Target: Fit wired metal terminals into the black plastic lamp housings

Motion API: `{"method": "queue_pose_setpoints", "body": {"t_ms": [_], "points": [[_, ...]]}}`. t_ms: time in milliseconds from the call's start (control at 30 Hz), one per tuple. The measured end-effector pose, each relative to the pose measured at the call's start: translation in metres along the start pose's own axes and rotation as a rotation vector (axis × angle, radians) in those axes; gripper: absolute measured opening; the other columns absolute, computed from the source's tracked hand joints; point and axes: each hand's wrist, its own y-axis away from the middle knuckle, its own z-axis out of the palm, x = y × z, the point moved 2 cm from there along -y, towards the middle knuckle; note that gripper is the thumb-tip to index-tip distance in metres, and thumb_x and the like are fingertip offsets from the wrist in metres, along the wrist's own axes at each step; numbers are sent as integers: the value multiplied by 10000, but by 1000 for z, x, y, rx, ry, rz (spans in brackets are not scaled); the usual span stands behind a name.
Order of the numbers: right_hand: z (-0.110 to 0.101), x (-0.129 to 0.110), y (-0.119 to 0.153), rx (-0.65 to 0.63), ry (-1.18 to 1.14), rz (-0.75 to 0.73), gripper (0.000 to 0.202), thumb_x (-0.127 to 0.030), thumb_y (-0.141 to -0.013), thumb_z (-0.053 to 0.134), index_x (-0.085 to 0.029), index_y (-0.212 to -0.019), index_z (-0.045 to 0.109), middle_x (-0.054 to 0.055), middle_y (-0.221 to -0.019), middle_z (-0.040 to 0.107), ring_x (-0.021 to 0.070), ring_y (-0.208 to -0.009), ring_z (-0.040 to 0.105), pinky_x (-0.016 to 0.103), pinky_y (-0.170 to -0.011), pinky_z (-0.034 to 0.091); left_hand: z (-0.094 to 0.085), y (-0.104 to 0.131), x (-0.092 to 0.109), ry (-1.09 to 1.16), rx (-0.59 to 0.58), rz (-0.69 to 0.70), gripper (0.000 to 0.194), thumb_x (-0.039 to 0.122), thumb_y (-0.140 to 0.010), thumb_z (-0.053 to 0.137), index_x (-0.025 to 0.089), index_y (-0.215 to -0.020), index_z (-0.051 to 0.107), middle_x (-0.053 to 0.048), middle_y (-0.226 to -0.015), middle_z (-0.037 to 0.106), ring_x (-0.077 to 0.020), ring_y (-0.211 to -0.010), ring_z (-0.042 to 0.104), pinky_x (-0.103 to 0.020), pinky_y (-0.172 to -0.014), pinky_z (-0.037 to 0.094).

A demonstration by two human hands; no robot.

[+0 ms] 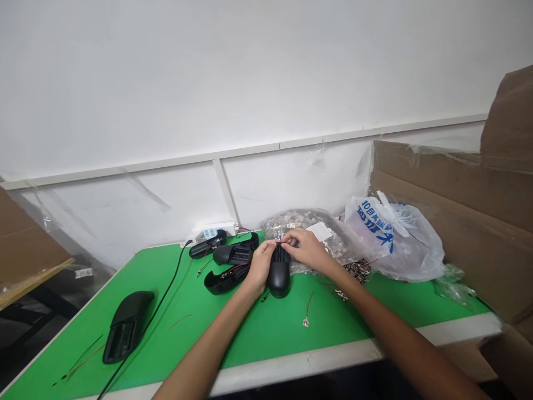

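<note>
Left hand (260, 265) holds black casing (279, 279); white bag (416, 247) reads "10" in blue.

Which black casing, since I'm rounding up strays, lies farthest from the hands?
The lone black casing at far left on the green table; the others are bunched nearer the left hand.

shell (279, 278): far end hidden by left hand (261, 261) and right hand (306, 248) | anything pinched there: too small to tell | cable (160, 308): cut off by bottom edge | left carton (29, 239), right carton (449, 194): cut off by side edges
</note>
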Motion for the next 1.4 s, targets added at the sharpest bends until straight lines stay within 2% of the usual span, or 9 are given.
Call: {"method": "queue_pose_setpoints", "body": {"t_ms": [233,467,800,1100,1400], "points": [[0,-1,1,-25,42,25,74,-111,-862,684,-179,-858,714,34,-876,704,173,-810,671,290,-753,517,0,2,0,-36,1,8,356,470,-763,808,164,-945,788,-48,-931,754,-173,-837,629,-248,-762,482],[4,-2,3,5,90,-54,94,-105,-889,646,-191,-850,651,23,-876,641,165,-804,623,283,-747,487,2,2,1,-59,4,24,330,458,-788,793,168,-945,790,-53,-948,758,-191,-882,648,-262,-815,494],[6,-1,6,7,160,-90,80,-146,-927,618,-213,-882,608,19,-898,616,175,-812,600,299,-766,473,2,1,-1,-52,-1,24,332,477,-791,790,174,-927,780,-51,-935,752,-194,-885,646,-273,-825,491],[7,1,5,-15,201,-2,122,-144,-886,656,-208,-804,594,9,-831,629,171,-783,605,284,-715,440,2,4,-3,-134,38,100,257,421,-851,725,175,-904,779,-59,-978,756,-195,-920,646,-269,-857,477],[7,0,6,-20,196,2,130,-127,-854,656,-216,-802,577,-2,-824,598,158,-745,573,274,-689,426,2,3,-1,-135,36,82,253,431,-822,755,187,-881,778,-62,-974,758,-207,-909,657,-292,-871,480]]}}
